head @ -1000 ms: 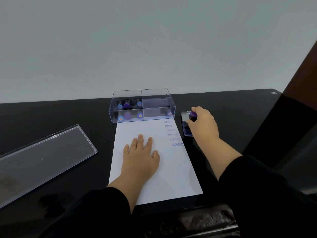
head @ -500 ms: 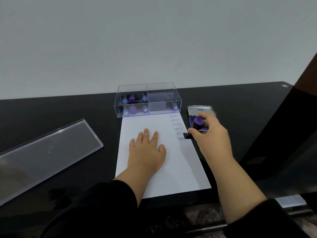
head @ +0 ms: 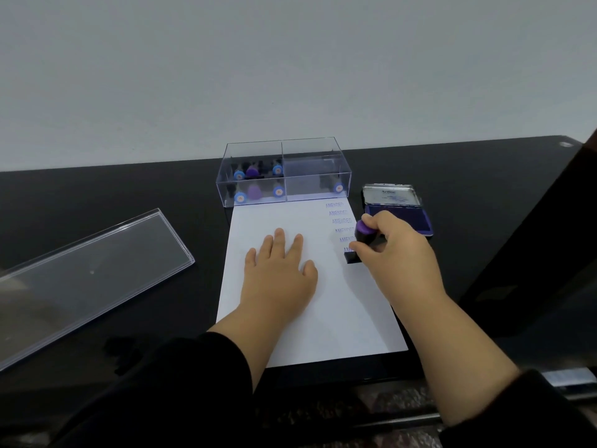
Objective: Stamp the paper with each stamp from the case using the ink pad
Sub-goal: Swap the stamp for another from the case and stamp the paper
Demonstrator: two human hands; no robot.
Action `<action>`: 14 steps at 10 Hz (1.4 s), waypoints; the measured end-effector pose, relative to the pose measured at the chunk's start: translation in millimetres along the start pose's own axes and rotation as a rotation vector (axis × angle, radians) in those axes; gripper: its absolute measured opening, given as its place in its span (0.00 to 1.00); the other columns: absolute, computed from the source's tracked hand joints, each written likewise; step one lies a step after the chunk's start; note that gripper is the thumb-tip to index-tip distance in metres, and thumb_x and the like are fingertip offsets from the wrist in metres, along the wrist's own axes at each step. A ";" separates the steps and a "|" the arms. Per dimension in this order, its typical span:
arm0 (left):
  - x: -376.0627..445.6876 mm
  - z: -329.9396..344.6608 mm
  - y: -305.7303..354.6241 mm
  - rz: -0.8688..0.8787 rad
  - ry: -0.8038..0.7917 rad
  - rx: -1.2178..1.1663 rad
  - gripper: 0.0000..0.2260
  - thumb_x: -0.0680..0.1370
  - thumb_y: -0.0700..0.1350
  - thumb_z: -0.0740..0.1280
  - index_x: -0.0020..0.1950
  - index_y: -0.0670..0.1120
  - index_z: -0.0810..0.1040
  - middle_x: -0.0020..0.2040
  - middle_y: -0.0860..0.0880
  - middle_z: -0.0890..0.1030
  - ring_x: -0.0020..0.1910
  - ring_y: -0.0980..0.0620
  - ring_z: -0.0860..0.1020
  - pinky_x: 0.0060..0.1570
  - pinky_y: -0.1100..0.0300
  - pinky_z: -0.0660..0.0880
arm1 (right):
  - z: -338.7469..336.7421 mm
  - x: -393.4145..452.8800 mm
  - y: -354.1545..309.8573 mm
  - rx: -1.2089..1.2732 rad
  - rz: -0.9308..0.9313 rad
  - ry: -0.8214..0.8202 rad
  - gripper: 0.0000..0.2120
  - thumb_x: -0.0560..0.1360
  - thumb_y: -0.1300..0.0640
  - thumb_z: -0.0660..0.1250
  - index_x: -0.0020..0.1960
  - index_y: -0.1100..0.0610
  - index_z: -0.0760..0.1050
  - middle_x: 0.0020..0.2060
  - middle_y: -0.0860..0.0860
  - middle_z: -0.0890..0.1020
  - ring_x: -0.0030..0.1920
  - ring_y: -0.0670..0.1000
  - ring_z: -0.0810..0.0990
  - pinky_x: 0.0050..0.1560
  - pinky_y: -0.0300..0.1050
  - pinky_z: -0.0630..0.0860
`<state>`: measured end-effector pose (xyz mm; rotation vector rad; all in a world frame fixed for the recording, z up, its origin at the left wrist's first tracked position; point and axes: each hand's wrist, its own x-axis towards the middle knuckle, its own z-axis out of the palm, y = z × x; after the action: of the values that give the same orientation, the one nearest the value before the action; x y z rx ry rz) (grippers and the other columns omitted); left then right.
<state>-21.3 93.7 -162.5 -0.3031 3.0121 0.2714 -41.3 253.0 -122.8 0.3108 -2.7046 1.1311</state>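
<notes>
Black glossy table, plain grey wall behind. Paper at front centre, left hand flat on it, fingers spread. Right hand grips stamp, base on paper's right edge by printed column. Case touches paper's far edge; ink pad open just right. Lid far left.

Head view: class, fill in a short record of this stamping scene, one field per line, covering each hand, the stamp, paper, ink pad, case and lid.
left hand: flat on the paper, fingers spread
right hand: grips the stamp
stamp: purple knob, black base at the paper's right edge
paper: white, column of blue AMENDED prints down the right side
ink pad: open, right of the paper
case: clear, beyond the paper, more stamps inside
lid: clear, lying on the left
</notes>
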 end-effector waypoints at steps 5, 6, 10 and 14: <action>-1.9 -2.2 0.6 0.001 -0.011 -0.001 0.25 0.82 0.55 0.44 0.78 0.53 0.41 0.78 0.48 0.39 0.77 0.49 0.40 0.74 0.48 0.40 | 6.9 0.5 2.4 -0.052 -0.007 -0.036 0.08 0.74 0.57 0.69 0.50 0.52 0.71 0.51 0.49 0.78 0.43 0.50 0.77 0.43 0.38 0.70; -1.5 -2.6 0.7 0.002 -0.008 -0.004 0.25 0.82 0.55 0.44 0.78 0.53 0.41 0.78 0.48 0.39 0.77 0.49 0.40 0.74 0.49 0.39 | 10.0 -1.0 4.4 -0.061 -0.017 -0.021 0.07 0.75 0.57 0.68 0.50 0.52 0.72 0.49 0.47 0.77 0.42 0.49 0.76 0.42 0.38 0.68; -1.6 -1.8 -0.5 0.004 0.001 -0.001 0.25 0.82 0.55 0.44 0.78 0.53 0.42 0.78 0.48 0.40 0.77 0.49 0.40 0.74 0.49 0.40 | 14.3 -3.1 5.0 -0.056 -0.040 0.035 0.06 0.75 0.58 0.68 0.50 0.52 0.73 0.43 0.44 0.73 0.40 0.49 0.76 0.39 0.38 0.68; -3.2 0.6 -0.5 0.008 0.029 -0.032 0.25 0.82 0.54 0.45 0.78 0.53 0.43 0.78 0.48 0.41 0.77 0.49 0.41 0.74 0.49 0.40 | -9.2 6.2 7.8 0.371 0.105 0.227 0.10 0.71 0.59 0.73 0.46 0.51 0.73 0.40 0.41 0.77 0.38 0.44 0.78 0.41 0.37 0.74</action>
<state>-18.0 94.0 -162.8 -0.3002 3.0405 0.3192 -48.5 264.3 -120.2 0.0848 -2.3307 1.5940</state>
